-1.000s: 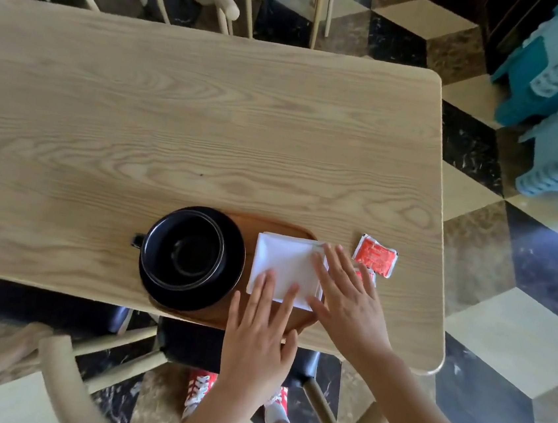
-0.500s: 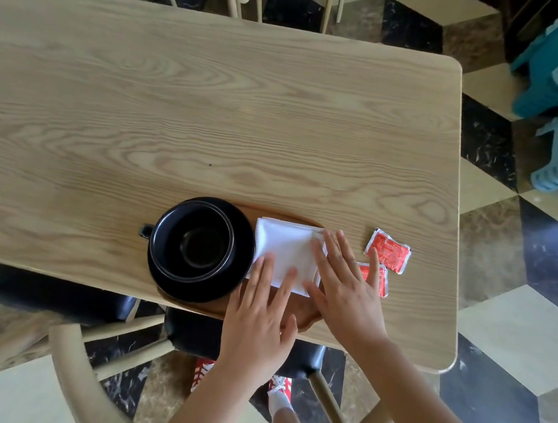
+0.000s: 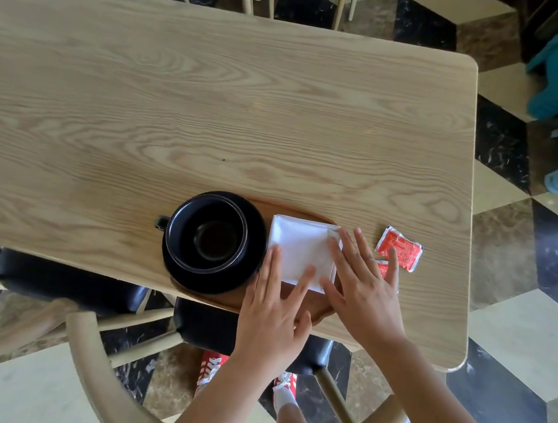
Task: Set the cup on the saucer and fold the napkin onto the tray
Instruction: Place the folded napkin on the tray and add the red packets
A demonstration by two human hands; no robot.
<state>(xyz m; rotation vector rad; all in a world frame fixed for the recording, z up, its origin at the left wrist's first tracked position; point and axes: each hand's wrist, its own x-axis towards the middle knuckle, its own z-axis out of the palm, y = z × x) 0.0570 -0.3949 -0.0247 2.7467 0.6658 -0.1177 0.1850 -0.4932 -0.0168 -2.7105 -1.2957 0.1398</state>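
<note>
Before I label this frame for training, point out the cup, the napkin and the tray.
cup (image 3: 214, 235), head view, on its dark inner bottom.
napkin (image 3: 298, 247), head view, on the bare white middle of the folded sheet.
tray (image 3: 290, 300), head view, on the bare wood between the napkin and its near rim.

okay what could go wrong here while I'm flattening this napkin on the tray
1. The tray overhangs the near table edge; pressing down with the left hand could tip it.
2. The cup and saucer sit right beside the napkin; a slip could knock them.
3. The right hand covers a red packet and might drag it.
</note>
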